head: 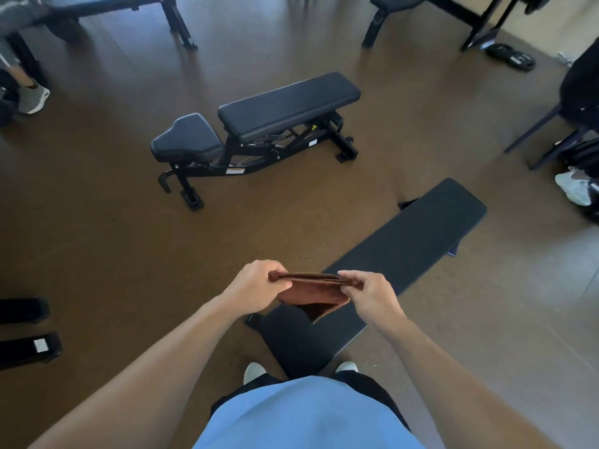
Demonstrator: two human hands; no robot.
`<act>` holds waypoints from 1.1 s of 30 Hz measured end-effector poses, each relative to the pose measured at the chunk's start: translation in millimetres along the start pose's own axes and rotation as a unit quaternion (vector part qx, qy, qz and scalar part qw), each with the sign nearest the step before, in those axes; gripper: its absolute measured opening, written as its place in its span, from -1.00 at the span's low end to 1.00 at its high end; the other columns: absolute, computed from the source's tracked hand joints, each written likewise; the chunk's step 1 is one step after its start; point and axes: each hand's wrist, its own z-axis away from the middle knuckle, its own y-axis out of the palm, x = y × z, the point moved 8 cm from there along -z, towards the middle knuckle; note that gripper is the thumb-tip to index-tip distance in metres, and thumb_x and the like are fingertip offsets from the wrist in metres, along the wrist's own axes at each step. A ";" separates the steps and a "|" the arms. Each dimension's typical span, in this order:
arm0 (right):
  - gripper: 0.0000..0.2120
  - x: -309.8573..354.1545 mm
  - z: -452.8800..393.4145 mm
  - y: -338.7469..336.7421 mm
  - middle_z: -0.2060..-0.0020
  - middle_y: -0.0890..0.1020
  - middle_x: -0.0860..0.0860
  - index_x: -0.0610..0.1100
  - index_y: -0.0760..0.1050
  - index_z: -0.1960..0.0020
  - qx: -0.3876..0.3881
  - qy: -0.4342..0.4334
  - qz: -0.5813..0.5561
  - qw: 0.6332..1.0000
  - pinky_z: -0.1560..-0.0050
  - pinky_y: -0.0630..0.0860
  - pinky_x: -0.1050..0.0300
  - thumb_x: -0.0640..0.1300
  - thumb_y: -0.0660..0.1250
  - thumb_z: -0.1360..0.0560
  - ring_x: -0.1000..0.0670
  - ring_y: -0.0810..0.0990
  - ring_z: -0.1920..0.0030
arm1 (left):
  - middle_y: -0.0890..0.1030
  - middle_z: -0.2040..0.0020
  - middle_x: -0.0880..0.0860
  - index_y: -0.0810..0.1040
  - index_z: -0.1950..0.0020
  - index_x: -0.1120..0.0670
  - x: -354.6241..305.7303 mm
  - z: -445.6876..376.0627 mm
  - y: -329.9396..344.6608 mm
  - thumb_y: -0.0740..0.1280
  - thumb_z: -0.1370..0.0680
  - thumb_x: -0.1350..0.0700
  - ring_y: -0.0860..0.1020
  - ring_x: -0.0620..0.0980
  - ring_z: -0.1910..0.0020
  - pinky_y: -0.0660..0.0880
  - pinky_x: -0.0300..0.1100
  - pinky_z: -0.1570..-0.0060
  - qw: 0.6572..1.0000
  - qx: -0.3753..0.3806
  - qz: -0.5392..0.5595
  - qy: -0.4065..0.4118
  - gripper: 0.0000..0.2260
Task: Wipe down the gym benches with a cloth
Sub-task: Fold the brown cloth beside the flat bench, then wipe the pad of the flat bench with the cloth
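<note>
A person in a light blue shirt stands at the near end of a flat gym bench (389,254), both hands raised over it. The left hand (256,286) pinches one end of a folded brown cloth (312,291) and the right hand (369,294) pinches the other, holding it stretched between them, clear of the pad, with a loose corner hanging down. The flat bench runs from the person's feet toward two o'clock; no wiping has begun on it, by the look of things.

Farther out, at twelve o'clock, an adjustable bench (259,128) with a separate seat pad stands well apart on the brown floor (97,222). More bench frames line the far side at eleven and one o'clock, and weight plates (512,56) lie on the floor near one o'clock. Other people's shoes show at nine and three o'clock.

The risks: the light two-point pinch could let the cloth slip to the floor and pick up dirt, and a folded cloth may miss the pad's edges.
</note>
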 end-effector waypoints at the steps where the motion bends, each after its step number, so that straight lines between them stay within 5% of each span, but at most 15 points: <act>1: -0.73 -0.4 -6.2 -0.8 -0.05 0.73 0.11 0.06 0.70 -0.23 0.004 -0.001 0.001 1.000 0.21 0.44 0.41 -0.23 0.37 -0.65 0.12 0.65 0.03 | 0.64 -0.03 -0.04 0.65 -0.14 0.02 2.5 -1.7 2.5 0.38 -0.64 0.05 0.60 -0.08 -0.03 0.57 -0.13 -0.08 1.000 -0.005 0.008 -0.012 -0.87; 6: -0.84 -6.5 -43.1 3.0 0.14 0.71 0.18 0.08 0.68 -0.05 0.049 -0.012 -0.009 0.999 0.20 0.41 0.36 -0.14 0.37 -0.66 0.20 0.62 0.15 | 0.64 0.05 0.02 0.57 -0.06 0.01 28.7 -9.5 26.5 0.33 -0.66 0.05 0.63 -0.03 0.04 0.65 -0.06 -0.02 0.990 -0.041 0.101 -0.089 -0.94; 12: -0.89 -8.2 -104.6 30.2 0.14 0.66 0.07 -0.01 0.57 -0.07 0.173 -0.065 0.003 0.983 0.24 0.43 0.39 -0.09 0.28 -0.71 0.09 0.57 0.18 | 0.69 0.16 0.07 0.54 0.13 -0.07 60.2 -19.9 48.7 0.41 -0.59 0.05 0.67 0.11 0.13 0.64 0.18 -0.03 0.932 -0.201 0.226 -0.200 -0.88; 16: -0.87 -8.4 -129.0 48.0 0.04 0.72 0.06 0.08 0.58 -0.06 0.257 -0.121 0.013 0.959 -0.02 0.50 0.28 -0.10 0.28 -0.71 0.04 0.65 0.01 | 0.72 0.12 0.00 0.56 0.11 -0.08 61.1 -1.9 63.3 0.41 -0.60 0.10 0.67 0.03 0.06 0.58 0.03 -0.05 0.887 -0.317 0.248 -0.226 -0.88; 18: -0.85 -20.9 -133.3 57.2 0.06 0.71 0.06 0.11 0.58 -0.08 0.291 -0.130 0.029 0.947 0.03 0.49 0.26 -0.10 0.28 -0.71 0.01 0.63 0.07 | 0.73 0.05 -0.08 0.56 0.10 -0.09 60.7 6.8 84.5 0.38 -0.62 0.18 0.68 -0.11 -0.04 0.58 -0.13 -0.10 0.872 -0.340 0.273 -0.221 -0.82; 20: -0.82 -41.5 -133.5 66.0 0.07 0.71 -0.06 0.16 0.60 -0.09 0.311 -0.131 0.048 0.940 0.11 0.47 0.16 -0.10 0.28 -0.71 -0.15 0.60 0.12 | 0.73 -0.02 -0.12 0.56 0.09 0.01 65.1 17.2 116.0 0.37 -0.63 0.22 0.65 -0.27 -0.11 0.52 -0.27 -0.15 0.857 -0.339 0.305 -0.240 -0.85; 22: -0.78 -73.0 -130.7 77.3 0.05 0.74 0.03 0.21 0.60 -0.07 0.331 -0.127 0.067 0.933 0.04 0.50 0.14 -0.10 0.28 -0.71 -0.04 0.65 0.08 | 0.73 0.00 -0.14 0.56 0.11 0.03 77.5 25.8 155.6 0.37 -0.62 0.22 0.64 -0.28 -0.11 0.51 -0.30 -0.13 0.842 -0.330 0.322 -0.278 -0.86; 25: -0.78 -144.9 -122.4 102.0 -0.10 0.71 0.24 0.22 0.60 -0.07 0.355 -0.102 0.117 0.922 -0.16 0.53 0.18 -0.09 0.29 -0.70 0.22 0.64 -0.12 | 0.73 0.04 -0.14 0.56 0.16 -0.05 108.3 30.9 222.0 0.38 -0.60 0.21 0.67 -0.14 -0.07 0.55 -0.15 -0.11 0.828 -0.323 0.318 -0.332 -0.80; 30: -0.77 -283.7 -119.3 138.6 0.00 0.73 0.15 0.14 0.62 -0.06 0.385 -0.058 0.197 0.900 -0.06 0.55 0.17 -0.18 0.29 -0.68 0.14 0.67 -0.05 | 0.71 0.09 -0.03 0.52 0.18 -0.17 168.3 21.5 359.9 0.38 -0.58 0.27 0.67 0.07 0.03 0.57 0.02 -0.03 0.816 -0.253 0.326 -0.406 -0.68; 33: -0.73 -334.3 -124.0 156.1 0.03 0.72 0.14 0.14 0.62 -0.08 0.391 -0.062 0.225 0.890 -0.06 0.57 0.14 -0.19 0.24 -0.68 0.18 0.63 -0.01 | 0.67 0.18 -0.15 0.53 0.12 -0.23 198.6 15.1 419.6 0.39 -0.54 0.18 0.65 -0.02 0.09 0.58 0.12 -0.06 0.810 -0.245 0.340 -0.411 -0.73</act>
